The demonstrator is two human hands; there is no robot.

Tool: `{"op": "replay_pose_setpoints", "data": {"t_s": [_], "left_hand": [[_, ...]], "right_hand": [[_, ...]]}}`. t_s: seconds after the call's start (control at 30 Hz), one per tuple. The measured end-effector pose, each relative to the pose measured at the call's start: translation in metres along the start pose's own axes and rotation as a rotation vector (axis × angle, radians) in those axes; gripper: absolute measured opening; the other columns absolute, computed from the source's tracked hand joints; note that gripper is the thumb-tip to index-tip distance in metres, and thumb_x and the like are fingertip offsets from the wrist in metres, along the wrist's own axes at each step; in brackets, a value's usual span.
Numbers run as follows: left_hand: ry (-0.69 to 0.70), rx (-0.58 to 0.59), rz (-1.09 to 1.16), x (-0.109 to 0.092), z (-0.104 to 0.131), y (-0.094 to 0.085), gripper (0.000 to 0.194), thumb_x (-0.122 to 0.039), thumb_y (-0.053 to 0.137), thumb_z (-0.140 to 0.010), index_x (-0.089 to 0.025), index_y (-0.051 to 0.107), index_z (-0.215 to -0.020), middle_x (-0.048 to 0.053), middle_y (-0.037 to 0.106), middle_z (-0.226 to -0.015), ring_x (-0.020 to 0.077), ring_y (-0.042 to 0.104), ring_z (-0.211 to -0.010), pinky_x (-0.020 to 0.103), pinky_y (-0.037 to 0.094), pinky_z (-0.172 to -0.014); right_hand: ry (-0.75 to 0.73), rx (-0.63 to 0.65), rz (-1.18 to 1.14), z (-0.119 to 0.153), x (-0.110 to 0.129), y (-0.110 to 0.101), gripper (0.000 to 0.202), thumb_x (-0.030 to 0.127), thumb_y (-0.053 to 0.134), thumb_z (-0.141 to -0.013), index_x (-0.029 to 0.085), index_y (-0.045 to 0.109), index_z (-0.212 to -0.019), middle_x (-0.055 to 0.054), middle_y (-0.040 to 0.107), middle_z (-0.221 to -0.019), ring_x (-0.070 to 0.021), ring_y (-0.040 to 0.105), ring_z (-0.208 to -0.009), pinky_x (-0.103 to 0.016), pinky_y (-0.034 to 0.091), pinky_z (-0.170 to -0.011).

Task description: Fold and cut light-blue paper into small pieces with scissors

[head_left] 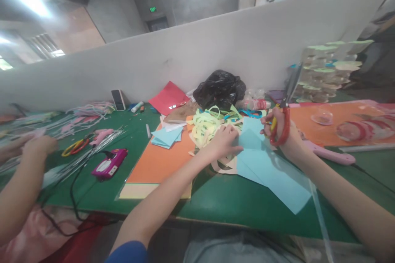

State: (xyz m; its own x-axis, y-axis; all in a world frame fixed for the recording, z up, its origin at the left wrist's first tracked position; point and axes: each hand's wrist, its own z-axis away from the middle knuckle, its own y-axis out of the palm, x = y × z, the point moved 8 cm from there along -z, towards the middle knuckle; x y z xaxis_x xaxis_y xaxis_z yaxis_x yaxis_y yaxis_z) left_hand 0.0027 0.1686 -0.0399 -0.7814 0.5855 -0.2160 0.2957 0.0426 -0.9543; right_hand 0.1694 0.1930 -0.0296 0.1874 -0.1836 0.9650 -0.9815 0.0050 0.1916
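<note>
My right hand [279,127] is wrapped round the red and yellow handles of scissors [284,131], whose blades point up above the table. My left hand [225,141] hangs over pale green paper strips [206,125], fingers apart, beside the left edge of light blue sheets [265,164]. I see nothing held in it. The blue sheets lie overlapping below my right hand. Small blue pieces [167,136] rest on an orange sheet [163,160] left of my left hand.
A black plastic bag [219,89] sits by the partition. Pink glue gun [330,153] and plastic bottle [364,130] are at right. At left are a magenta power strip [110,163], cables and a co-worker's hands [38,146]. Stacked clear containers [322,74] stand back right.
</note>
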Motion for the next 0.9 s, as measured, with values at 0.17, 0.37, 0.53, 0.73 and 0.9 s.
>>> {"op": "replay_pose_setpoints", "data": {"t_s": [0.17,0.37,0.53,0.73,0.9], "left_hand": [[0.052,-0.127,0.059,0.004,0.003,-0.026,0.007,-0.023,0.060,-0.089,-0.021,0.054,-0.086,0.007,0.059,-0.103,0.0231,0.052,-0.104,0.038,0.042,-0.094],[-0.094,-0.579,0.110,0.037,0.023,-0.092,0.004,-0.023,0.047,-0.096,-0.022,0.049,-0.093,0.008,0.063,-0.110,0.0203,0.055,-0.109,0.036,0.041,-0.099],[-0.351,-0.772,0.252,0.075,0.045,-0.107,0.014,-0.036,0.042,-0.100,-0.023,0.046,-0.099,0.007,0.064,-0.100,0.0193,0.061,-0.095,0.034,0.046,-0.088],[-0.415,-0.843,0.428,0.081,0.048,-0.100,0.015,-0.036,0.046,-0.098,-0.022,0.045,-0.096,0.006,0.061,-0.094,0.0207,0.061,-0.096,0.036,0.044,-0.093],[-0.448,-0.933,0.710,0.088,0.046,-0.093,0.017,-0.036,0.055,-0.093,-0.023,0.046,-0.097,0.007,0.062,-0.104,0.0199,0.059,-0.106,0.036,0.044,-0.098]], "right_hand": [[-0.012,0.016,-0.055,0.006,0.009,0.004,0.041,0.063,0.064,-0.083,0.024,0.055,-0.080,0.005,0.058,-0.078,-0.0054,0.045,-0.044,-0.026,0.053,-0.060],[0.018,-0.017,-0.129,-0.002,0.003,0.001,0.044,0.065,0.068,-0.079,0.023,0.053,-0.077,0.005,0.058,-0.074,-0.0046,0.042,-0.040,-0.027,0.051,-0.054],[0.039,-0.046,-0.033,0.006,0.013,0.006,0.048,0.068,0.068,-0.075,0.022,0.053,-0.074,0.004,0.059,-0.073,-0.0049,0.043,-0.039,-0.028,0.052,-0.053],[0.060,-0.013,0.015,0.015,0.024,0.014,0.057,0.074,0.072,-0.062,0.022,0.050,-0.069,0.005,0.056,-0.062,-0.0052,0.040,-0.037,-0.028,0.051,-0.049],[0.179,0.000,0.189,0.014,0.009,0.014,0.049,0.069,0.064,-0.077,0.020,0.058,-0.077,0.004,0.047,-0.046,-0.0127,0.051,-0.046,-0.022,0.040,-0.040]]}}
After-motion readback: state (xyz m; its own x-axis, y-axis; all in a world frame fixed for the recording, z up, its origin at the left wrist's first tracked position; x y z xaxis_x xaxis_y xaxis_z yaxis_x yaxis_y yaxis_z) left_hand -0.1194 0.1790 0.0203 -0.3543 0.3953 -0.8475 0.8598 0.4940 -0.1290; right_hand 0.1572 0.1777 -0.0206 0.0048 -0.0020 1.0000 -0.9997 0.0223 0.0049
